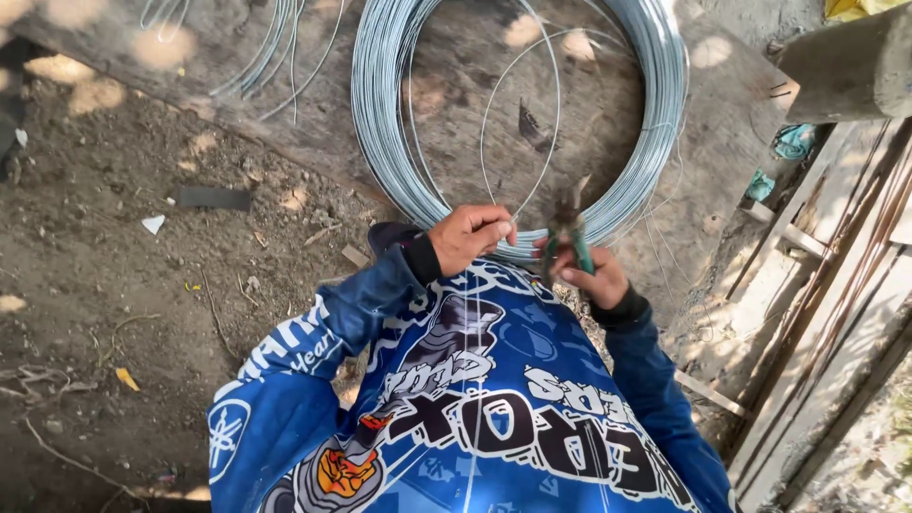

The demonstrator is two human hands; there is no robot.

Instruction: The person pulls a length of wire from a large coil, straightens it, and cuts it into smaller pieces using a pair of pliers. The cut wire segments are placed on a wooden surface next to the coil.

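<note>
A large coil of grey steel wire (655, 114) lies on a wooden board (456, 76) on the ground in front of me. My left hand (470, 236) pinches a strand of wire that loops up from the coil. My right hand (589, 275) grips green-handled pliers (568, 228), whose jaws point up beside the strand, close to my left fingertips. Both arms wear blue printed sleeves.
Loose wire strands (275, 47) lie at the upper left of the board. Bare dirt with litter spreads to the left. Wooden planks and thin rusty rods (836, 285) run along the right side. A concrete block (855, 66) sits at the upper right.
</note>
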